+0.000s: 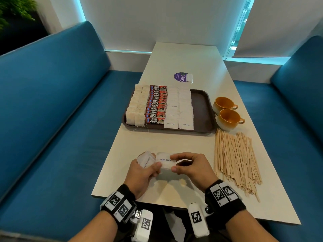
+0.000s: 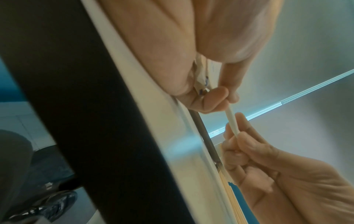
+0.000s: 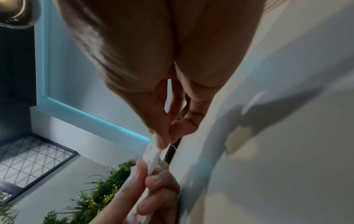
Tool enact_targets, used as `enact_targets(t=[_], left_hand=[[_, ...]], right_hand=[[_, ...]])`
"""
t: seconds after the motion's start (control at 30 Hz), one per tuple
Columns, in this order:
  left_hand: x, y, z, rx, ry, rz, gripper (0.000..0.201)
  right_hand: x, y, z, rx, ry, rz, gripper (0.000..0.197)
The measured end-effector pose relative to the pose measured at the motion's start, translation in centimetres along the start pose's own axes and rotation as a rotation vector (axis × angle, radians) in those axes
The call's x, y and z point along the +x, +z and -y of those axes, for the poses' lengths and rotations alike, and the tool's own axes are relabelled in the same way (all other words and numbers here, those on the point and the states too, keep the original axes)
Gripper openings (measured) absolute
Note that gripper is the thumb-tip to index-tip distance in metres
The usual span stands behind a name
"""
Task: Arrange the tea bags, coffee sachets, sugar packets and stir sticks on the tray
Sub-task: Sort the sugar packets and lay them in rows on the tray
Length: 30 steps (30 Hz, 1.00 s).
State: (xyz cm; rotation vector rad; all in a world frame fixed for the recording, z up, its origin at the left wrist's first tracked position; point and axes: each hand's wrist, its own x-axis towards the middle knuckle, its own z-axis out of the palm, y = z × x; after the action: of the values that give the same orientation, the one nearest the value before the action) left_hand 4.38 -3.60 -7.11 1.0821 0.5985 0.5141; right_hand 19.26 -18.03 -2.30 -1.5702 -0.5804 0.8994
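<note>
**Both hands on sugar packets, low centre of frame**

The right hand [image 1: 187, 167] pinches a white sugar packet [image 1: 165, 162] printed "white sugar" in blue; the left hand [image 1: 143, 173] grips its other end and holds more packets [image 1: 146, 160] fanned behind. Above, the brown tray [image 1: 201, 109] carries rows of tea bags [image 1: 137, 106], red coffee sachets [image 1: 156, 106] and sugar packets [image 1: 180, 109]. Stir sticks [image 1: 236, 158] lie loose at right.

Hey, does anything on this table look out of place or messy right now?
Yes. The stir sticks lie in a loose, fanned heap on the table right of the tray, not on it. One tea bag sits alone beyond the tray, on a purple sticker.
</note>
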Motion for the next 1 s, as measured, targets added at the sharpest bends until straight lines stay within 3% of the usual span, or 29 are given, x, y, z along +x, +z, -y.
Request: enact_targets(t=[0.13, 0.37, 0.47, 0.57, 0.7, 1.0], left_hand=[[-0.1, 0.1, -0.1, -0.03, 0.006, -0.027, 0.026], [0.2, 0.3, -0.1, -0.073, 0.009, -0.018, 0.031], [0.1, 0.6, -0.4, -0.147, -0.001, 0.004, 0.031], [0.1, 0.8, -0.7, -0.153, 0.003, 0.02, 0.044], [0.1, 0.7, -0.7, -0.119, 0.013, 0.033, 0.046], [0.0, 0.5, -0.3, -0.167, -0.037, 0.075, 0.042]], right_hand=[[0.3, 0.5, -0.2, -0.01, -0.005, 0.033, 0.043], [1.5, 0.5, 0.4, -0.042, -0.005, -0.031, 0.027], [2.7, -0.4, 1.4, -0.059, -0.028, -0.1, 0.026], [4.6, -2.4, 3.0, -0.052, -0.05, -0.202, 0.021], [8.4, -4.6, 5.0, -0.153, -0.083, -0.276, 0.017], [16.2, -3.3, 4.7, -0.557, -0.06, -0.203, 0.009]])
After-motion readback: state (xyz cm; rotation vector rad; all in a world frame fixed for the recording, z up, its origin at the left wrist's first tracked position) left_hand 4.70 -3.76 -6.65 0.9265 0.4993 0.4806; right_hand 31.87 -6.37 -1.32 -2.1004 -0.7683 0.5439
